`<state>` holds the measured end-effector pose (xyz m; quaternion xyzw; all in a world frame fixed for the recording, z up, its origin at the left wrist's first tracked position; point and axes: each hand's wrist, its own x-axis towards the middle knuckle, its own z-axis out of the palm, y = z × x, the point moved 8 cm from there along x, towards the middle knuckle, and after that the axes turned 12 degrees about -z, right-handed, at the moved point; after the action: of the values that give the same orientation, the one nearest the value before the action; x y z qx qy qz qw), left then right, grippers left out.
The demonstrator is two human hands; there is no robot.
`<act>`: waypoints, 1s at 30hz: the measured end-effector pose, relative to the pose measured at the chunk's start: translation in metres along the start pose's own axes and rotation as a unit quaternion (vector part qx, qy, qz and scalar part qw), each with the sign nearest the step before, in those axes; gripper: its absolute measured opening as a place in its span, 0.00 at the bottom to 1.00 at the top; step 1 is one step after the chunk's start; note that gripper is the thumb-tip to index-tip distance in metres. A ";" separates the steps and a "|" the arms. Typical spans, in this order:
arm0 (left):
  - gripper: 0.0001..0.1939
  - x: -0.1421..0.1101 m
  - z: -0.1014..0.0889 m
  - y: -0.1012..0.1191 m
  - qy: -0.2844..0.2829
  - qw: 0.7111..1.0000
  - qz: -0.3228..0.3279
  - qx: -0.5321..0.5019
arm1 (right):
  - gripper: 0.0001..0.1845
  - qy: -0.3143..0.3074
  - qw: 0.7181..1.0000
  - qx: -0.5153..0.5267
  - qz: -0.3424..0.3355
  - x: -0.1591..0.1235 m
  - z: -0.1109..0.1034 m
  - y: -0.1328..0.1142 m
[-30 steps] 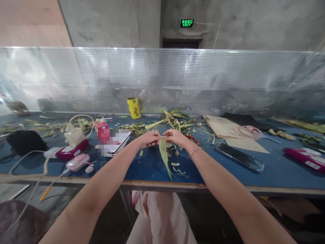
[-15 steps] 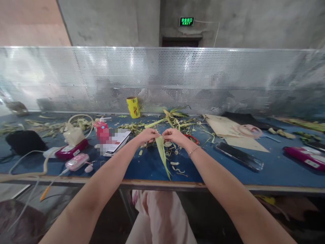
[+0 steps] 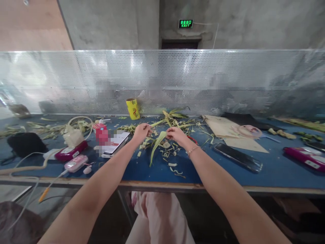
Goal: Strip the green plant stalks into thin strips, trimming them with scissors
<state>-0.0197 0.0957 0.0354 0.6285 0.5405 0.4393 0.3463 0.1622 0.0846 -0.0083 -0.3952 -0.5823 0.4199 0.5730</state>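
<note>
A long pale-green corn husk leaf (image 3: 157, 144) hangs over the middle of the table. Its wide end meets the fingertips of my right hand (image 3: 175, 135), which pinches it, and its narrow tip points down and to the left. My left hand (image 3: 142, 132) is a short way off to the left, apart from the leaf. Its fingers are curled together, and whatever they may hold is too small to make out. Thin husk strips and scraps (image 3: 174, 154) lie below and around both hands. Behind them is a bundle of husk leaves (image 3: 167, 117).
A yellow cardboard tube (image 3: 133, 109) stands before the perforated metal screen (image 3: 177, 74). To my left are a phone on a white box (image 3: 115, 145), a pink device (image 3: 76, 163) and cables. A dark phone (image 3: 237, 157), brown paper (image 3: 218, 127) and a purple case (image 3: 304, 159) lie right.
My left hand has come off the husk leaf and moved slightly left and up. The leaf, now in my right hand alone, has swung its tip leftward.
</note>
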 end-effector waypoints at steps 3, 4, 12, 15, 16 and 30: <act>0.09 0.005 -0.016 0.004 0.101 0.993 0.053 -0.017 | 0.07 0.050 0.998 -0.027 -0.010 0.007 -0.014 0.002; 0.09 0.008 -0.016 0.005 0.115 0.991 0.067 -0.016 | 0.07 0.048 0.998 -0.035 -0.013 0.009 -0.015 0.003; 0.14 0.081 -0.004 0.002 0.032 0.966 0.018 0.257 | 0.09 -0.025 0.976 -0.211 -0.039 0.015 -0.009 0.007; 0.15 0.095 0.002 -0.009 -0.014 0.943 0.000 0.333 | 0.08 -0.043 0.953 -0.293 -0.058 0.012 -0.007 -0.004; 0.16 0.098 0.006 -0.013 -0.024 0.934 -0.007 0.357 | 0.07 -0.048 0.945 -0.316 -0.063 0.011 -0.006 -0.007; 0.15 0.107 0.026 -0.034 -0.034 0.839 -0.039 0.541 | 0.11 -0.074 0.874 -0.469 -0.098 0.006 -0.007 -0.021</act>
<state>-0.0053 0.2080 0.0134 0.7086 0.7043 0.0412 -0.0142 0.1695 0.0837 0.0139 -0.5262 -0.7876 0.0669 0.3136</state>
